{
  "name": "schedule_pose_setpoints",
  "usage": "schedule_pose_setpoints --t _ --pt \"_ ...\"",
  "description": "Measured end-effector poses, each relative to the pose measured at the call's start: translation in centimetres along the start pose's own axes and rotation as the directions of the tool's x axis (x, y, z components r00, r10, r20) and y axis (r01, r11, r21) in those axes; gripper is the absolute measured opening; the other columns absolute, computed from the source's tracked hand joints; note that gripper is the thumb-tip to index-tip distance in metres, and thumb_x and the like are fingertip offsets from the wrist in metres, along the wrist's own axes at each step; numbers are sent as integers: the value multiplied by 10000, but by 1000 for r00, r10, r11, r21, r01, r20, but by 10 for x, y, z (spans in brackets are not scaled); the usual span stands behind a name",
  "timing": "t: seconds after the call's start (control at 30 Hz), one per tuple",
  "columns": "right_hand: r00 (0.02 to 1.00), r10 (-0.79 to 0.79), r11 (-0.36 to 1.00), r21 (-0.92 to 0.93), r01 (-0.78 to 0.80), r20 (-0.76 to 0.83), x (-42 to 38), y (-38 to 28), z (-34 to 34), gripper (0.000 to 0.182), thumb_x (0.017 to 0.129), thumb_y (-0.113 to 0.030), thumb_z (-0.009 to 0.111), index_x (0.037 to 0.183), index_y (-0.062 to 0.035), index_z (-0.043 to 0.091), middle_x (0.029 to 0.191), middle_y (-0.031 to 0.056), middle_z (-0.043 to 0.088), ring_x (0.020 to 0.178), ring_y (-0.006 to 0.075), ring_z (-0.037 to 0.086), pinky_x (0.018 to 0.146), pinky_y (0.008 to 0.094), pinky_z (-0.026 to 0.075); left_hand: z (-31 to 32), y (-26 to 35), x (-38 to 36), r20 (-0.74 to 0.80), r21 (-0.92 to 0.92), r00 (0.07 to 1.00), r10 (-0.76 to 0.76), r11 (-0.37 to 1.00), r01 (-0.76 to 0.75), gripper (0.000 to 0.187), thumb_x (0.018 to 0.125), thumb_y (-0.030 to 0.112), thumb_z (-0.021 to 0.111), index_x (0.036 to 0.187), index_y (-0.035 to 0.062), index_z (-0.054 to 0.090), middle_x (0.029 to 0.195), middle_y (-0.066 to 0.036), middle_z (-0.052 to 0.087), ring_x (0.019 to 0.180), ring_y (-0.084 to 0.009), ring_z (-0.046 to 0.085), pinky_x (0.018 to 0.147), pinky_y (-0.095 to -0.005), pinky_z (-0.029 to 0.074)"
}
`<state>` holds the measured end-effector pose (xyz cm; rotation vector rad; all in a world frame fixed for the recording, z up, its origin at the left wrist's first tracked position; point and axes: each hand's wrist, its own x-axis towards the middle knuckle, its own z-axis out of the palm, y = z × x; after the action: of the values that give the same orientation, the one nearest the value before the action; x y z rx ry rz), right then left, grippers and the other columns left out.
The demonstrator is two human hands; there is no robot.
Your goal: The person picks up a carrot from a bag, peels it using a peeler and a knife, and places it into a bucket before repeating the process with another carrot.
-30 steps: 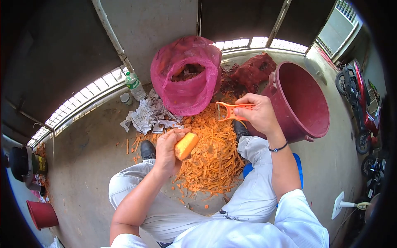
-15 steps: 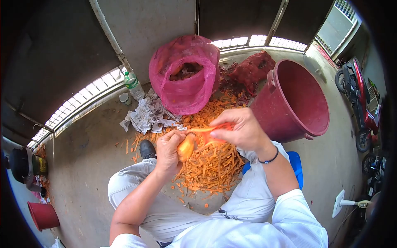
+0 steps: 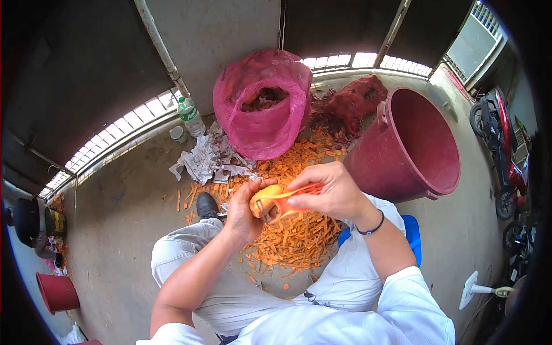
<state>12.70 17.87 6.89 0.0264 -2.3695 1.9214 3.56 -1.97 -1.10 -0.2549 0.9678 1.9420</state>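
Observation:
In the middle of the head view, my left hand (image 3: 246, 211) is wrapped round a pale orange, carrot-like piece (image 3: 264, 199). My right hand (image 3: 329, 192) pinches a bright orange-red peeler (image 3: 302, 195), whose blade end lies against the piece. Below both hands a heap of orange peelings (image 3: 296, 238) covers the floor between the legs. Just beyond it stands a pink mesh sack (image 3: 261, 135), its mouth open with brownish contents inside.
A large maroon bucket (image 3: 374, 155) lies tilted at the right, near a red mesh sack (image 3: 359, 100). Crumpled paper (image 3: 204, 160), a green-labelled bottle (image 3: 191, 118) and a cup (image 3: 177, 134) are at the left. A blue stool (image 3: 411, 236) shows beside the right leg.
My left hand has turned and opened slightly round the piece. My right hand has shifted a little down, and the peeler now touches the piece. The view has shifted slightly.

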Motion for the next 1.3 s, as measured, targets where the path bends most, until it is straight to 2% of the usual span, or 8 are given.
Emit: schedule_pose_setpoints --t 0.13,0.2,0.33,0.4,0.6,0.83,0.97,1.3 --pt "996 -89 986 -139 93 33 2 3 9 216 807 -57 856 999 5 777 864 76 747 762 94 682 682 243 536 3 -5 -7 32 -16 999 29 999 -28 400 1020 378 498 1157 35 651 1102 -112 698 1017 -246 693 866 -408 571" --pt "991 -132 979 -155 135 35 3 2 8 208 809 -47 849 997 5 777 851 73 741 758 98 681 683 245 537 11 -8 -14 -83 -21 995 63 998 -65 393 958 418 549 1110 77 675 1022 -51 708 917 -199 683 662 -324 514" --pt "987 -148 970 -185 156 59 4 -6 -2 184 820 -47 805 988 18 766 873 93 754 748 107 691 686 257 554 8 -8 -13 -137 -55 982 134 988 -142 393 935 396 565 1110 65 683 992 -60 698 820 -192 644 608 -308 456" --pt "984 -110 990 -108 95 -142 7 3 -22 155 824 1 779 970 47 755 876 83 760 758 93 686 691 256 557 -25 0 -5 133 -43 987 87 996 -82 374 958 343 575 1151 33 657 1031 -103 688 803 -189 618 620 -336 470" --pt "937 -1 972 -221 -81 -348 12 28 -58 138 824 36 768 959 54 743 849 52 748 787 69 674 701 245 559 0 11 -10 10 -95 1000 -17 995 18 376 934 376 644 1148 67 655 947 -67 691 687 -173 570 548 -302 391" --pt "996 61 996 65 -57 -59 5 2 -20 175 828 -19 807 988 28 753 898 45 746 811 65 666 729 233 549 -1 2 -3 19 -8 1000 -25 1000 25 329 958 369 580 1116 83 623 964 -92 687 643 -166 574 480 -291 380" --pt "998 45 998 -40 -44 43 4 1 3 206 830 -48 824 1013 18 758 888 47 753 795 71 673 716 241 552 2 -10 -8 -91 38 995 48 998 -44 361 1014 349 463 1167 72 636 1043 -65 701 983 -222 682 853 -406 554" --pt "999 -19 997 -79 17 -32 8 7 -14 189 820 -3 799 1000 35 759 876 68 758 794 85 684 714 245 555 -8 -11 -9 -26 -89 986 165 982 -167 367 946 356 540 1147 64 637 1023 -78 687 882 -210 648 709 -371 503"
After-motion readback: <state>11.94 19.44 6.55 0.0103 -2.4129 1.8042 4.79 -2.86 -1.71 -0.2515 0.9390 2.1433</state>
